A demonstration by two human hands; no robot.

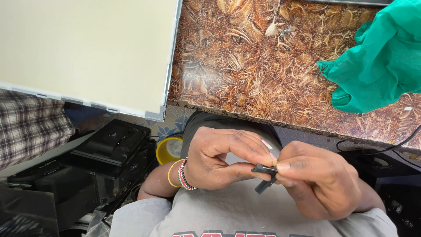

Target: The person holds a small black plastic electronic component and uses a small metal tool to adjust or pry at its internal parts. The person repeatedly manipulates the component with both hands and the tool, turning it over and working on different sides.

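While you work over your lap rather than over the brown patterned surface (263,79), anything that slips has nowhere flat to land: it would likely drop past your grey shirt (228,215) toward the dark equipment (101,153) stacked on the floor by the surface's near edge. The big pale panel (83,48) overhanging the near left corner looks easy to knock with an elbow, and the green cloth (377,57) at the right edge could hide small parts. Your left hand (223,158) and right hand (320,184) are together, both pinched on the small black part (264,171). It sits between your fingertips, below the near edge, well clear of the surface. A loose pinch or a hard twist could flick it away.
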